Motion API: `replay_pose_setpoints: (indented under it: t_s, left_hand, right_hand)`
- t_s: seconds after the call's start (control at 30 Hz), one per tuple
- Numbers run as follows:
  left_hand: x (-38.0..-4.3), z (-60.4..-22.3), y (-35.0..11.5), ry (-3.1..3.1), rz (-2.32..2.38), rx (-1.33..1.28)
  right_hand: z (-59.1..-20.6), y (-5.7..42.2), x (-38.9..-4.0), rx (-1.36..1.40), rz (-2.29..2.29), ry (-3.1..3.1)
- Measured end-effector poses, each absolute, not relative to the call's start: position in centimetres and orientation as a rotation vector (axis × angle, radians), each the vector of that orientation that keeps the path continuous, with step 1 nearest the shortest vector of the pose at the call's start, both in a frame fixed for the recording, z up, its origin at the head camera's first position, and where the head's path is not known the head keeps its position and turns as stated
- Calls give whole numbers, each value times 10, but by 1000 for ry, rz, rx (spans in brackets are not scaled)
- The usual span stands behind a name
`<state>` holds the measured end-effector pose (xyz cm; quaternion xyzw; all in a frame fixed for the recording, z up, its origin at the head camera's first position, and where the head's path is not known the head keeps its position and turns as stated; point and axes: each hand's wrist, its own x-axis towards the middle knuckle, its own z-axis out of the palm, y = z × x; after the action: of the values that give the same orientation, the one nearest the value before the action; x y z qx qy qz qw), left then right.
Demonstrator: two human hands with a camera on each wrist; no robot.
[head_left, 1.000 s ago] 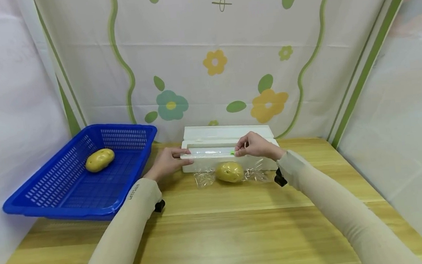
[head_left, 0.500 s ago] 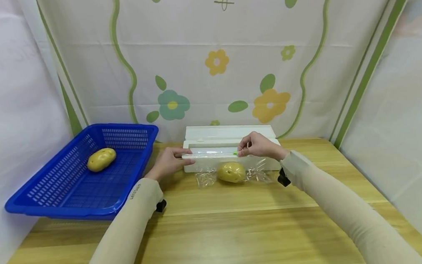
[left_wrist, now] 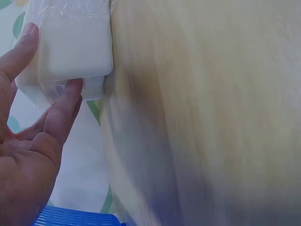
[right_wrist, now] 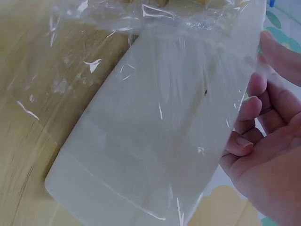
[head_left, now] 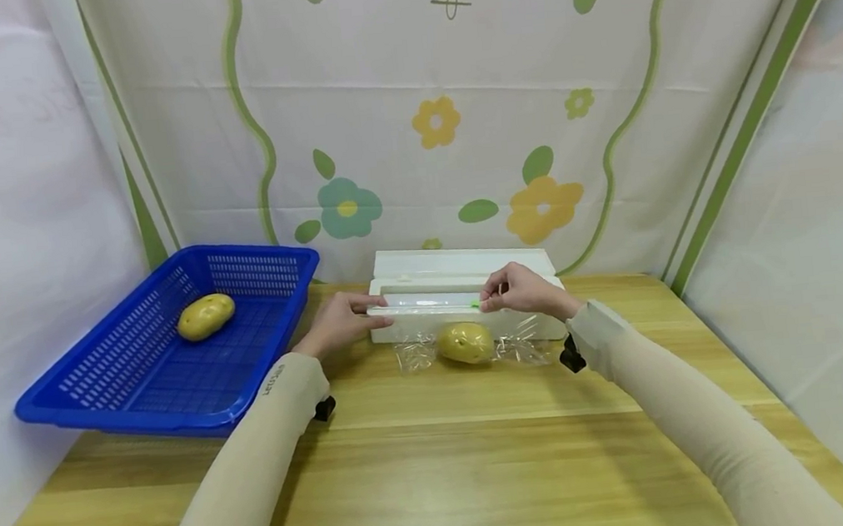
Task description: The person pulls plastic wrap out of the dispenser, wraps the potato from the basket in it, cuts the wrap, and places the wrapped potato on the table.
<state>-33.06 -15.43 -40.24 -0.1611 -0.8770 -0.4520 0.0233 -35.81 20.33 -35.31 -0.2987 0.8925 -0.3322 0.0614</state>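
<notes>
A white cling film dispenser (head_left: 412, 326) lies at the back of the table with its lid tilted up behind it. My left hand (head_left: 338, 324) grips its left end, thumb on one side and fingers on another, as the left wrist view shows. Midway along the front edge sits a small green slide cutter (head_left: 474, 304), pinched by the fingertips of my right hand (head_left: 522, 290). In front of the dispenser lies a potato (head_left: 466, 343) under clear cling film (right_wrist: 160, 84), which runs up over the dispenser's front. The film spreads crinkled on both sides of the potato.
To the left stands a blue plastic basket (head_left: 142, 424) with a second potato (head_left: 205, 317) in it. The wooden table (head_left: 440, 478) ends at a white, flower-printed cloth (head_left: 349, 119) behind, with more cloth on both sides.
My right hand has slid the green cutter slightly to the right along the edge. The left hand keeps its grip on the dispenser's end. The head view has shifted a little.
</notes>
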Motion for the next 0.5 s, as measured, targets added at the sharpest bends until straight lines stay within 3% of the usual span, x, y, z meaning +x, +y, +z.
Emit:
replay_pose_setpoints:
  t_s: [0.5]
  left_hand:
    - [-329,-398,-150,-2716,-1417,-552]
  right_hand:
    - [-344,327,-346,-974,-830,2837]
